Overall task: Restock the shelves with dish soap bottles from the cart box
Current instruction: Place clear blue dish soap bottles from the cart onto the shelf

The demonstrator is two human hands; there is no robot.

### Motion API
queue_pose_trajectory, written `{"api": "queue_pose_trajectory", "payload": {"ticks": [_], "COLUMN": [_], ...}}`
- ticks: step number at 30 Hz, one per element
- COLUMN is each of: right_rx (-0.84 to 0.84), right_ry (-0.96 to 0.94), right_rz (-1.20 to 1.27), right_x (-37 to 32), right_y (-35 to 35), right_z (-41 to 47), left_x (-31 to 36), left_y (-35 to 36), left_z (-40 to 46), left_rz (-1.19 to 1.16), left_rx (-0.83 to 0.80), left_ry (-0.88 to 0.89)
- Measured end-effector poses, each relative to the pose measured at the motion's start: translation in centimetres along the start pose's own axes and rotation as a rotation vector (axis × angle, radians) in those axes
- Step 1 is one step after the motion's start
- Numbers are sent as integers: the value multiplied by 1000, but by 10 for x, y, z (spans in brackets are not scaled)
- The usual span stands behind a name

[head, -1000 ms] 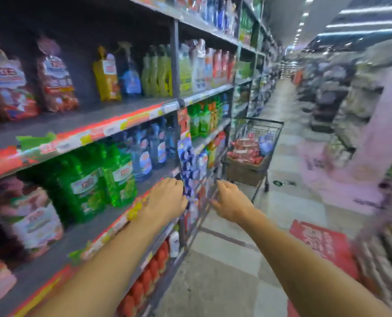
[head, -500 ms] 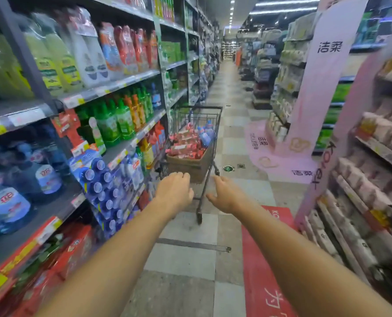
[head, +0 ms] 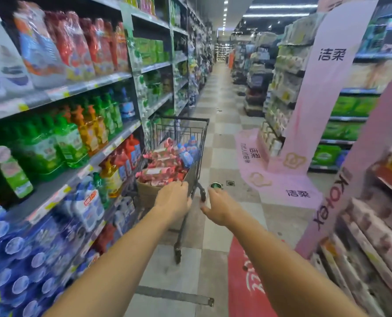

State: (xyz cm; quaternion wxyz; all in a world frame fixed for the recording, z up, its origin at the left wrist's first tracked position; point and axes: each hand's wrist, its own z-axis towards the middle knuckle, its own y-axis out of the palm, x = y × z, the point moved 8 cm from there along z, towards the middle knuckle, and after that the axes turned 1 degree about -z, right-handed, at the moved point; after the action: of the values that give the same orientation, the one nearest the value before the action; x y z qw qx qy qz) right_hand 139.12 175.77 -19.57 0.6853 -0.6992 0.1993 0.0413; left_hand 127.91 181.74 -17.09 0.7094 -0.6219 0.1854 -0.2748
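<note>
While the cart box (head: 148, 193) looks full, restocking seems barely begun; both hands reach toward it. Left hand (head: 173, 200) and right hand (head: 220, 208) hold nothing, fingers loosely curled.

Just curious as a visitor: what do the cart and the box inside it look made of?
The cart looks like dark coated metal wire: thin crossing bars form its open basket. The box looks like matte brown cardboard, plain and unglossy; blur leaves it uncertain.
</note>
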Motion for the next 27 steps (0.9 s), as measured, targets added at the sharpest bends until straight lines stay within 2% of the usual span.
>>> {"api": "queue_pose_trajectory", "payload": {"ticks": [7, 15, 22, 27], "right_rx": [4, -35, -130, -227], "right_ry": [-48, -96, -124, -191], "right_rz": [-14, -9, -7, -26], "right_x": [40, 109, 162, 171], "right_y": [-34, -43, -32, -12], "right_z": [136, 310, 469, 547], "left_x": [-8, -17, -49, -73], "left_y": [12, 68, 122, 155], "left_z": [145, 306, 438, 499], "left_rz": [21, 63, 44, 19], "left_rx": [39, 23, -67, -118], "left_ry": [-41, -96, -245, -352]}}
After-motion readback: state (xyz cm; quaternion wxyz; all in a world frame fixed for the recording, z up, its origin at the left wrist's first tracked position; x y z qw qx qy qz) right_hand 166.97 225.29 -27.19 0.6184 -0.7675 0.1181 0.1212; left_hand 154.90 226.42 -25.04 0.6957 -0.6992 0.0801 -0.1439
